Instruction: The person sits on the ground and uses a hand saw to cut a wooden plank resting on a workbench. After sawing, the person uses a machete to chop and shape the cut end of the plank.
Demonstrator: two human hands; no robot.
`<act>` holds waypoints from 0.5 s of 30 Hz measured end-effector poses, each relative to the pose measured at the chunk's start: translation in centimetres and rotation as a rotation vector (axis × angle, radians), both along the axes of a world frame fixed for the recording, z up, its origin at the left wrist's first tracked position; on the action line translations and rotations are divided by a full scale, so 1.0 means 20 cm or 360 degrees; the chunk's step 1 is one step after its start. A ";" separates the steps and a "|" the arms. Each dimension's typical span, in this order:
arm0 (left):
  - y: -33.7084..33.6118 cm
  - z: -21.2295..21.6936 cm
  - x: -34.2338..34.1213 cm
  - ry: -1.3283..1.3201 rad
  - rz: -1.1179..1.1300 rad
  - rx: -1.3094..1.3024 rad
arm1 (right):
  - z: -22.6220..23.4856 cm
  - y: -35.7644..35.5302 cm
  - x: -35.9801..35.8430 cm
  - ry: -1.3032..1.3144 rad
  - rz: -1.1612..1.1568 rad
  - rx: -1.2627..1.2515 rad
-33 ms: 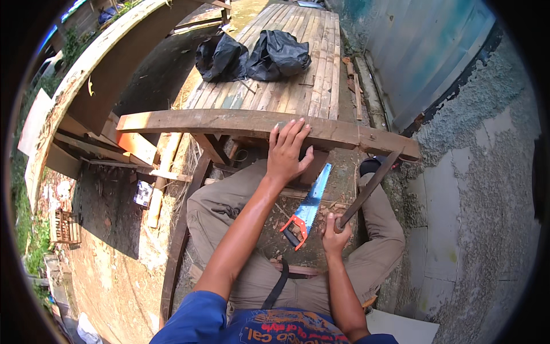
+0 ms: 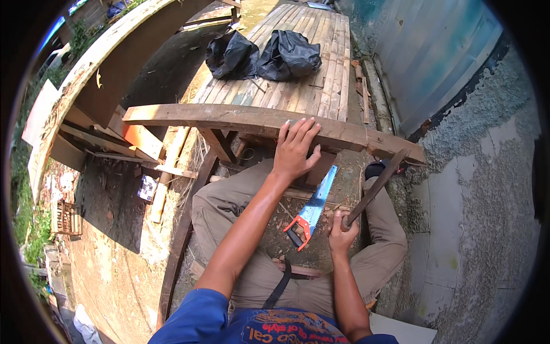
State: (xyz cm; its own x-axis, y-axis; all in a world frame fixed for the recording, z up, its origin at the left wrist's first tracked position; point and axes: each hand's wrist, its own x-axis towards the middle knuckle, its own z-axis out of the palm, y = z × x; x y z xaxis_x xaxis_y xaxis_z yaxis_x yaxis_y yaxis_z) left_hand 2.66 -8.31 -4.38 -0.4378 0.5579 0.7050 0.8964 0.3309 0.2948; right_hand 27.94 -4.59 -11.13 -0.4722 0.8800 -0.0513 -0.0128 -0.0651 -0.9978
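Note:
My left hand (image 2: 297, 148) lies on a long brown wooden beam (image 2: 229, 117), fingers stretched over its face and thumb apart. Closed in a fist, my right hand (image 2: 342, 236) grips the handle end of a machete (image 2: 375, 188). Its long dark blade slants up to the right, and the tip overlaps the beam's right end; whether they touch I cannot tell. Between my legs lies a handsaw (image 2: 315, 207) with a bluish blade and an orange and black handle, touched by neither hand.
Two black plastic bags (image 2: 289, 56) sit on a bamboo-slat platform (image 2: 329, 86) beyond the beam. A rough grey wall (image 2: 452, 241) runs close on my right. Curved wooden boards (image 2: 91, 63) rise at the left. A dark post (image 2: 186, 241) stands beside my left leg.
The whole view has shifted slightly, with the scene sitting a little further right. Both hands keep their holds, and the machete stays at about the same slant.

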 end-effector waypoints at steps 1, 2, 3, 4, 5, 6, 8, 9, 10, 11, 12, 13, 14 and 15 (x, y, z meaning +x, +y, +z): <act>-0.02 0.03 -0.04 -0.0021 -0.0041 -0.0050 | 0.09 0.04 -0.07 0.0010 -0.0012 0.0097; -0.04 0.04 -0.06 -0.0037 -0.0094 -0.0068 | 0.20 0.08 -0.15 0.0101 0.0042 0.0174; -0.07 0.05 -0.08 -0.0056 -0.0145 -0.0080 | 0.36 0.13 -0.21 -0.0026 0.0132 0.0103; -0.10 0.07 -0.13 0.0019 -0.0103 -0.0142 | 0.38 0.21 -0.34 0.0071 0.0171 0.0485; -0.14 0.06 -0.16 0.0012 0.0021 -0.0095 | 0.51 0.24 -0.43 -0.0002 0.0236 0.0548; -0.18 0.06 -0.16 0.0001 0.0139 -0.0053 | 0.58 0.25 -0.53 0.0079 0.0234 0.0604; -0.28 0.04 -0.17 -0.0077 0.0324 0.0003 | 0.62 0.27 -0.65 0.0114 0.0351 0.0604; -0.35 0.04 -0.18 -0.0108 0.0394 0.0020 | 0.62 0.24 -0.71 0.0125 0.0403 0.0618; -0.42 0.03 -0.19 -0.0207 0.0391 0.0044 | 0.61 0.18 -0.74 0.0079 0.0450 0.0624; -0.50 0.03 -0.19 -0.0301 0.0391 0.0082 | 0.61 0.11 -0.75 0.0038 0.0500 0.0639; -0.58 0.02 -0.18 -0.0375 0.0427 0.0132 | 0.61 0.01 -0.75 0.0034 0.0531 0.0585; -0.67 0.00 -0.16 -0.0450 0.0460 0.0188 | 0.54 -0.06 -0.76 0.0153 0.0611 0.0505; -0.76 -0.01 -0.15 -0.0518 0.0487 0.0233 | 0.48 -0.13 -0.76 0.0133 0.0662 0.0422; -0.84 -0.03 -0.14 -0.0584 0.0513 0.0282 | 0.42 -0.20 -0.75 0.0110 0.0713 0.0342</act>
